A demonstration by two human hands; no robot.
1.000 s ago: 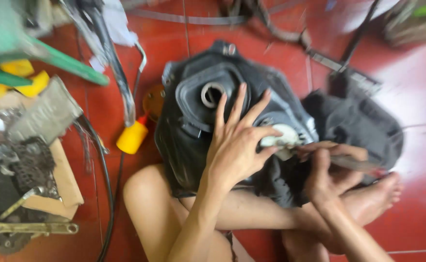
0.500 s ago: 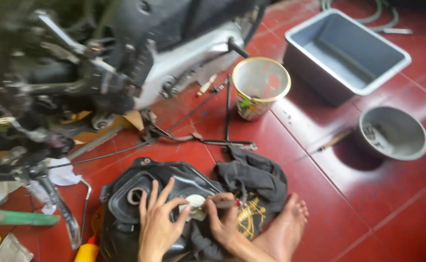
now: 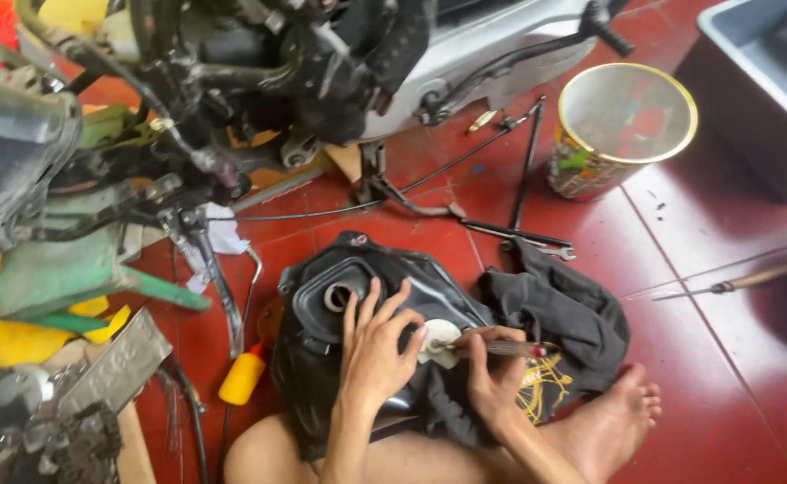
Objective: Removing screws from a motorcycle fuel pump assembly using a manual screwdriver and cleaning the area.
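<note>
Right hand (image 3: 492,376): fingers closed around the handle of a screwdriver (image 3: 492,347), gripped pen-fashion. The tool's long axis runs left-right, nearly level; handle end to the right, tip pointing left.

Tip of screwdriver: meets a pale round fitting (image 3: 440,339) set in the top of the black tank (image 3: 366,296). The fitting lies directly left of the right-hand fingers, just beside them; whether the tip is seated in a screw cannot be told.

Left hand (image 3: 375,354): fingers open and spread, palm laid flat on the tank, fingertips pointing far. It grips nothing. Its index finger lies just left of the pale fitting, so both hands are close to it, the left touching the tank beside it, the right reaching it through the tool.

Black tank: lies on the red tile floor against the person's leg, its round filler opening (image 3: 339,294) on the far-left side of the left hand.

Dark cloth (image 3: 564,314): bunched to the right, partly under the tank.

Bare foot (image 3: 613,421): near right, beside the cloth.

Yellow bottle (image 3: 243,376): left of the tank, on the floor.

Round tin (image 3: 622,130): far right, upright, well apart.

Motorbike frame (image 3: 321,72): far, across the top.
</note>
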